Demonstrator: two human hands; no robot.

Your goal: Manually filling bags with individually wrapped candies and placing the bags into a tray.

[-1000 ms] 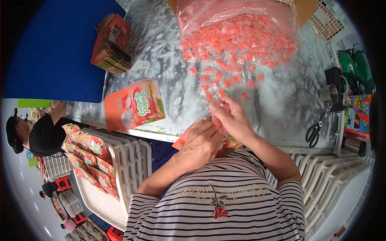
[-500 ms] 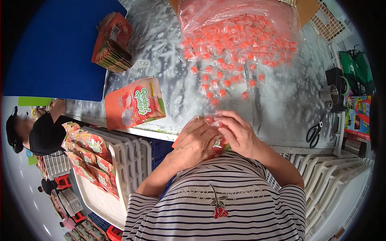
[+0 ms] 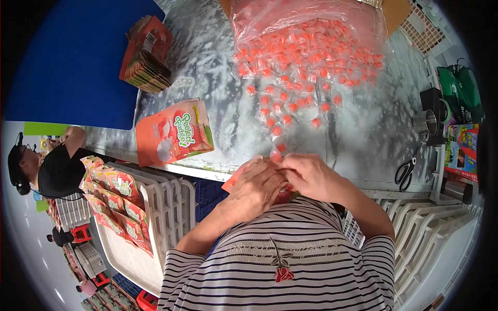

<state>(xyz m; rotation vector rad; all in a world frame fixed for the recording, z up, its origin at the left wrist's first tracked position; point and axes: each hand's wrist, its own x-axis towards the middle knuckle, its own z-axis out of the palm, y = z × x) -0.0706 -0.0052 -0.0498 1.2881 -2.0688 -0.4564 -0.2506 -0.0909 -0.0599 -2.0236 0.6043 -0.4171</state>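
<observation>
the orange pouch [image 3: 233, 182] sits low at the near edge of the grey table [image 3: 218, 67], held tight against the person's chest and almost wholly covered by both hands, so only an orange corner pokes out to the left and a sliver shows below the knuckles. the left hand [image 3: 255, 185] comes up from the lower left with the forearm angled across the striped shirt [image 3: 282, 264], wrist bent, fingers curled over the top of the pouch and clamped on it. the right hand [image 3: 310, 175] reaches in from the right, elbow out wide, back of the hand upward, its fingers drawn together at the pouch's mouth where it meets the left hand; it looks to be pinching something small there, but what lies between the fingertips i cannot tell. one small wrapped candy [image 3: 275, 154] lies on the table just above the hands. further up the table a heap of orange wrapped candies [image 3: 306, 62] spills from a clear plastic bag [image 3: 311, 20]. a filled printed pouch [image 3: 174, 132] lies flat to the left, well apart from the hands, and a stack of flat pouches [image 3: 146, 57] rests by the blue board [image 3: 72, 62]. scissors [image 3: 404, 171] lie off to the right. a white crate [image 3: 155, 207] of packed pouches stands at the lower left.
</observation>
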